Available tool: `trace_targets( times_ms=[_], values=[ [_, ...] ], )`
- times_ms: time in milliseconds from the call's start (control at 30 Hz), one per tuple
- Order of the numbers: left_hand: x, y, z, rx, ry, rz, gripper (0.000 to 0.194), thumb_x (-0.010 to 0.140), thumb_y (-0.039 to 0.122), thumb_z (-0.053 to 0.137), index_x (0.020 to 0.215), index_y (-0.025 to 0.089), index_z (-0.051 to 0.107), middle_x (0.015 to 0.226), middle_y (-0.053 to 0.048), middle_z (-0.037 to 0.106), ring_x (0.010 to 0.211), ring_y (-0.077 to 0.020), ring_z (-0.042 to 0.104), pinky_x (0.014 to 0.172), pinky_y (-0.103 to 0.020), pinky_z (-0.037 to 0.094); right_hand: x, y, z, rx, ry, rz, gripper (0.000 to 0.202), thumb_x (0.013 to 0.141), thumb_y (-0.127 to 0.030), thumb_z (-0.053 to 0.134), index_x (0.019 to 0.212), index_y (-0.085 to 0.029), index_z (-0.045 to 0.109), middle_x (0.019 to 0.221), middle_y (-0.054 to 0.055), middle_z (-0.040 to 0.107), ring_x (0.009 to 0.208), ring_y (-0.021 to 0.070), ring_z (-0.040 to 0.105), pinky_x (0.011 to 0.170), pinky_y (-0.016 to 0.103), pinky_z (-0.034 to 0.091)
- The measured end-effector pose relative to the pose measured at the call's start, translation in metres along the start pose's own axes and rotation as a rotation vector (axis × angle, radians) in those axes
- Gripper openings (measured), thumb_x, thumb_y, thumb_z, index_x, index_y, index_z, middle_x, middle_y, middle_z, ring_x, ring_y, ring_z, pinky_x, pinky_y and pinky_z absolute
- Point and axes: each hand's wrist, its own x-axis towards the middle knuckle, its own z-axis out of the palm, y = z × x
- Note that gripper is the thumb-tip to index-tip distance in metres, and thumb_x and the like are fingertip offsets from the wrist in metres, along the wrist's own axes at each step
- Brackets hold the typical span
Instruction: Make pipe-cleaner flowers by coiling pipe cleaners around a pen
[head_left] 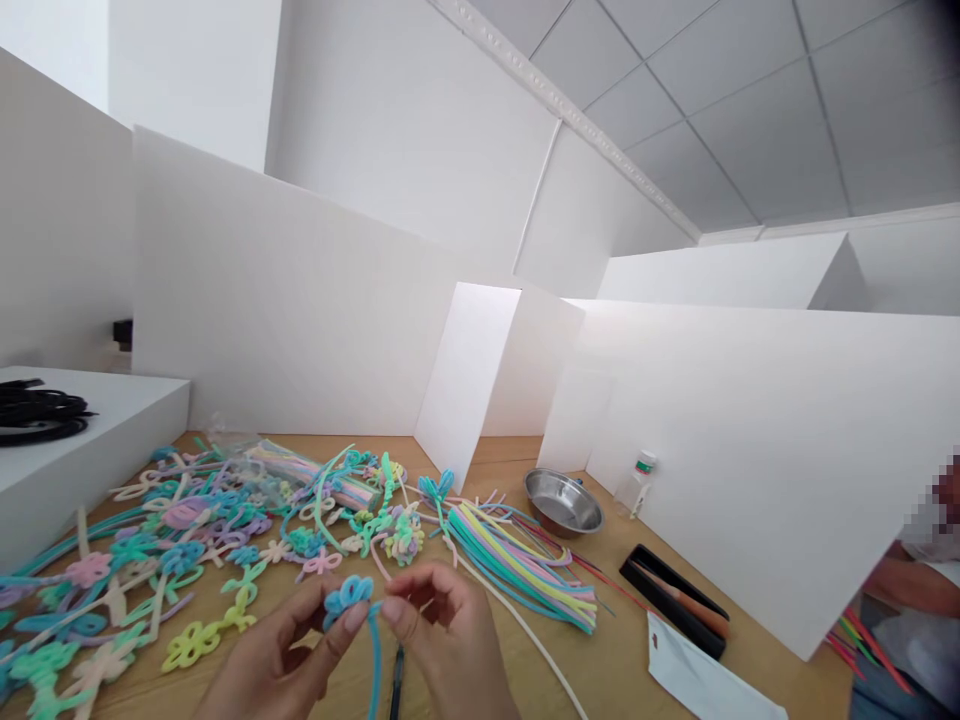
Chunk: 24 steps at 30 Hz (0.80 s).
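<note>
Between the thumb and fingers of my left hand [289,650] is a blue pipe cleaner [351,597], its upper part bent into small loops like a flower. Its straight tail [375,665] hangs down toward the front edge of the view. My right hand [450,635] pinches the same pipe cleaner just right of the loops, thumb against fingers. Below the hands a dark pen [397,680] lies on the wooden table. To the left of my left hand rests a yellow pipe-cleaner flower [191,647].
Many pastel pipe-cleaner shapes [187,512] cover the table's left side. A bundle of straight pipe cleaners [517,570] lies right of centre, near a metal bowl [564,500], a small bottle [636,482], a black case [675,600] and a white packet [701,670]. White partitions [750,430] stand behind; another person's arm [911,585] shows far right.
</note>
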Motion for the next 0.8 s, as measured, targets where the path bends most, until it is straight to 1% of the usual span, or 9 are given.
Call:
trace_targets(
  times_ms=[67,100,167,267,367,467,567,700,800],
  values=[
    [0.000,-0.001,0.001,0.002,0.072,-0.014,0.029,0.064,0.050,0.077,0.069,0.026,0.063,0.055,0.006,0.052,0.052,-0.0160,0.045,0.045,-0.020,0.041,-0.004,0.000,0.003,-0.252,0.165,-0.235,0.013,0.081,-0.032,0.068,0.083,-0.020,0.067,0.078,0.001,0.066,0.068,0.0143,0.058,0.061,0.024,0.043],
    [0.000,-0.002,0.001,0.004,0.101,-0.014,0.029,0.063,0.051,0.077,0.069,0.026,0.062,0.053,0.007,0.050,0.051,-0.0157,0.044,0.045,-0.021,0.040,-0.005,0.000,0.005,-0.353,0.231,-0.346,0.010,0.084,-0.031,0.065,0.082,-0.021,0.067,0.078,0.001,0.065,0.069,0.0154,0.059,0.062,0.025,0.043],
    [0.001,-0.004,0.001,0.008,0.135,-0.017,0.031,0.064,0.054,0.075,0.068,0.026,0.062,0.050,0.008,0.047,0.049,-0.0152,0.042,0.045,-0.021,0.039,-0.007,0.003,0.010,-0.502,0.321,-0.548,0.014,0.089,-0.031,0.060,0.080,-0.023,0.067,0.076,0.001,0.065,0.070,0.0165,0.059,0.064,0.027,0.042],
    [0.004,-0.008,-0.003,0.003,0.060,-0.051,0.036,0.063,0.059,0.073,0.072,0.025,0.065,0.053,0.007,0.052,0.048,-0.0148,0.043,0.047,-0.023,0.040,-0.008,0.009,0.017,-0.659,0.369,-0.735,0.018,0.094,-0.037,0.054,0.090,-0.025,0.068,0.080,0.001,0.068,0.072,0.0182,0.062,0.066,0.031,0.041],
    [0.006,-0.010,-0.005,-0.064,-0.008,-0.060,0.039,0.062,0.061,0.073,0.071,0.024,0.067,0.060,0.005,0.059,0.050,-0.0141,0.044,0.048,-0.024,0.041,-0.007,0.010,0.020,-0.768,0.380,-0.830,0.021,0.096,-0.036,0.051,0.095,-0.022,0.067,0.082,0.003,0.070,0.070,0.0186,0.063,0.065,0.033,0.039],
    [0.005,-0.006,-0.003,-0.146,-0.052,-0.096,0.042,0.058,0.063,0.075,0.064,0.023,0.066,0.059,0.005,0.058,0.050,-0.0135,0.043,0.046,-0.023,0.039,-0.006,0.004,0.019,-0.833,0.375,-0.912,0.019,0.096,-0.028,0.050,0.093,-0.019,0.066,0.079,0.003,0.070,0.066,0.0171,0.062,0.062,0.032,0.038],
    [0.004,-0.002,-0.001,-0.179,-0.065,-0.111,0.043,0.051,0.062,0.079,0.061,0.021,0.066,0.058,0.005,0.056,0.049,-0.0127,0.041,0.044,-0.023,0.036,-0.006,-0.002,0.016,-0.874,0.388,-0.929,0.018,0.096,-0.025,0.051,0.090,-0.017,0.067,0.077,0.004,0.069,0.066,0.0178,0.062,0.063,0.032,0.039],
    [0.005,-0.005,-0.002,-0.153,-0.109,-0.085,0.034,0.062,0.054,0.077,0.065,0.022,0.067,0.058,0.006,0.054,0.050,-0.0119,0.042,0.047,-0.022,0.038,-0.005,-0.003,0.016,-0.895,0.405,-0.931,0.017,0.095,-0.022,0.052,0.088,-0.017,0.067,0.076,0.004,0.069,0.067,0.0186,0.062,0.063,0.032,0.039],
    [0.007,-0.011,-0.002,-0.130,-0.120,-0.057,0.037,0.065,0.058,0.074,0.067,0.022,0.066,0.059,0.007,0.052,0.049,-0.0116,0.042,0.046,-0.021,0.038,-0.004,0.006,0.021,-0.868,0.416,-0.926,0.020,0.097,-0.022,0.048,0.089,-0.018,0.066,0.075,0.003,0.069,0.065,0.0174,0.062,0.063,0.031,0.038]
  ],
)
